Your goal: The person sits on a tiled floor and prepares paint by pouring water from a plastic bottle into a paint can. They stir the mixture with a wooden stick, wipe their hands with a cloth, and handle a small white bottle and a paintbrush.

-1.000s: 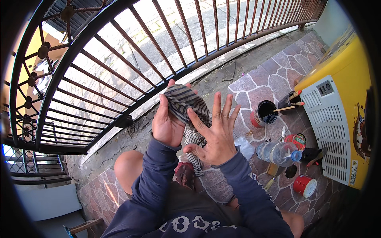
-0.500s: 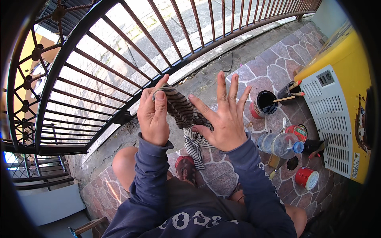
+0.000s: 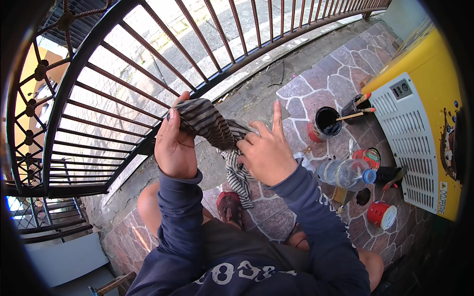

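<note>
A brown-and-dark striped cloth (image 3: 210, 121) hangs in front of me, its paler striped end dropping toward the floor near my shoe. Its upper end is in my left hand (image 3: 176, 150), with thumb and fingers closed on it. My right hand (image 3: 270, 157) is at the cloth's middle, thumb and forefinger closed at its edge. One finger of that hand points up, away from the cloth, and another is bent. The folds partly hide the fingertips of both hands.
A dark metal railing (image 3: 138, 141) curves ahead and left. At right stand an open can of black paint (image 3: 328, 122), brushes (image 3: 353, 116) resting on a dark container, a clear plastic bottle (image 3: 345, 174), a red can (image 3: 381, 215) and a yellow machine (image 3: 442, 74) with a grey vented panel.
My right hand has moved left and down onto the cloth, its spread fingers now mostly bent. My left hand has shifted slightly left and down, carrying the cloth's upper end.
</note>
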Demonstrator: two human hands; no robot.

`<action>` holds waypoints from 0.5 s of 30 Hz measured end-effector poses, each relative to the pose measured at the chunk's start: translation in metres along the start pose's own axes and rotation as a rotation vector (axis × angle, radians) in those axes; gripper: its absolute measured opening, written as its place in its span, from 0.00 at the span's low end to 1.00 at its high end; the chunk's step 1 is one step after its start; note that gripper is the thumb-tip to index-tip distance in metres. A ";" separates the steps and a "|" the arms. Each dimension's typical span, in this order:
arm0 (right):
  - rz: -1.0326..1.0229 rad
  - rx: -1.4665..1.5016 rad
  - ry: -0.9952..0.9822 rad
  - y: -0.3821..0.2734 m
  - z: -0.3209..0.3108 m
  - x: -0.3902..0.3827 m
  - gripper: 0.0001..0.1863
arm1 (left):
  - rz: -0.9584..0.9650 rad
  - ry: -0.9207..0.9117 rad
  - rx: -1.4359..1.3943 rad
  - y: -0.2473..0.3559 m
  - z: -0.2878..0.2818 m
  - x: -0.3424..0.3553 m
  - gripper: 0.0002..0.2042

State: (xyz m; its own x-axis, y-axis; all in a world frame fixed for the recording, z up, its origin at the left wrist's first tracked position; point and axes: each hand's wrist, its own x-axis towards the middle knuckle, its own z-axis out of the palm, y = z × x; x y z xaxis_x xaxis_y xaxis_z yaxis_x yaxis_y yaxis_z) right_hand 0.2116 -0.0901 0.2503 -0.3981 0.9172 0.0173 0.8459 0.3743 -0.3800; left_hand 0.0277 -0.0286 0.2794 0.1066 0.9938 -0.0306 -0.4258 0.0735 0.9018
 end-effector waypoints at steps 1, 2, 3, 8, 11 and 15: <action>-0.022 0.014 -0.053 -0.001 -0.002 0.000 0.13 | -0.008 -0.048 -0.060 0.001 0.000 -0.001 0.22; -0.046 0.025 -0.106 -0.002 -0.003 0.000 0.13 | -0.009 -0.053 -0.034 0.002 0.001 -0.001 0.23; -0.076 0.075 -0.110 -0.004 -0.005 0.001 0.14 | -0.010 -0.051 -0.016 0.003 0.001 -0.002 0.23; -0.192 -0.015 0.343 -0.018 -0.011 -0.005 0.21 | 0.054 -0.094 0.017 0.012 0.000 -0.002 0.24; -0.212 -0.021 0.362 -0.024 -0.014 -0.007 0.17 | 0.059 -0.105 0.028 0.016 -0.001 -0.002 0.24; -0.237 -0.023 0.359 -0.029 -0.015 -0.007 0.15 | 0.084 -0.140 0.062 0.018 -0.002 -0.004 0.25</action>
State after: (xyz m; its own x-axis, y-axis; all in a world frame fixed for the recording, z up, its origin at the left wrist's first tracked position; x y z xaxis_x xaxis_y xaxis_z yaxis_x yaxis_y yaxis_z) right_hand 0.1948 -0.1051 0.2752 -0.4366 0.7935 0.4240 0.7554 0.5793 -0.3063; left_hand 0.0184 -0.0311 0.2948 0.1994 0.9745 0.1025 -0.3827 -0.0189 0.9237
